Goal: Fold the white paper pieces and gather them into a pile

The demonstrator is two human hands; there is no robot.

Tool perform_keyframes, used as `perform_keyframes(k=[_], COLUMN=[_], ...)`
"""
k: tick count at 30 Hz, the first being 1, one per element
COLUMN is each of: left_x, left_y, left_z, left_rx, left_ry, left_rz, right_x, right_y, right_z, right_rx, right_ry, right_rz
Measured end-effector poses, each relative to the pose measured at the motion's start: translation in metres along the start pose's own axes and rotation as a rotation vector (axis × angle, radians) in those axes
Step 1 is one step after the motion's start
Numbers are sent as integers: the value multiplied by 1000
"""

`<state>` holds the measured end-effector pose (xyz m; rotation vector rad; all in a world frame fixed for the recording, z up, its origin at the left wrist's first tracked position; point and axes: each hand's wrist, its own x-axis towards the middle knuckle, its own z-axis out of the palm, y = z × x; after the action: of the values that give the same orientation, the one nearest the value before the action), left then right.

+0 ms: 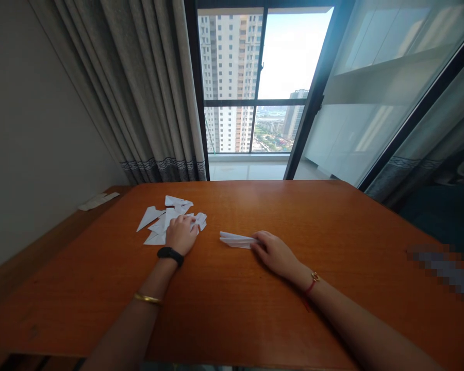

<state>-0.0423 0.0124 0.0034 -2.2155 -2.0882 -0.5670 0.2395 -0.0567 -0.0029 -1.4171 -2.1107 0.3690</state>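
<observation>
Head view: light work at the counter

Left of centre lies a paper pile; light pressure, and pinching by the ends, should spare creases. The left hand curves over it, whether gripping I cannot tell; the right hand pinches narrowly on the right end of the folded paper at mid-frame.

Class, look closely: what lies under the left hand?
White folded papers show beside and beyond the left hand, on the table. What lies directly beneath the hand is covered and cannot be seen.
</observation>
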Motion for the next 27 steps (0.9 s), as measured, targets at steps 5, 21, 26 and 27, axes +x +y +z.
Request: perform_keyframes(k=[5, 21, 26, 27], left_x=[8, 26, 38, 39], left_y=[-16, -35, -52, -53], left_z=[2, 4, 11, 12], left_rx=[38, 19, 51, 55], left_ry=[-116, -148, -176, -176], left_rz=[-140, -164, -186, -188], right_x=[-3, 0, 2, 2], right_y=[-3, 2, 8, 8], right_z=[2, 4, 2, 3], right_rx=[58, 142, 128, 115], right_ry=[-7, 53, 151, 140], right_rz=[-22, -45, -14, -4])
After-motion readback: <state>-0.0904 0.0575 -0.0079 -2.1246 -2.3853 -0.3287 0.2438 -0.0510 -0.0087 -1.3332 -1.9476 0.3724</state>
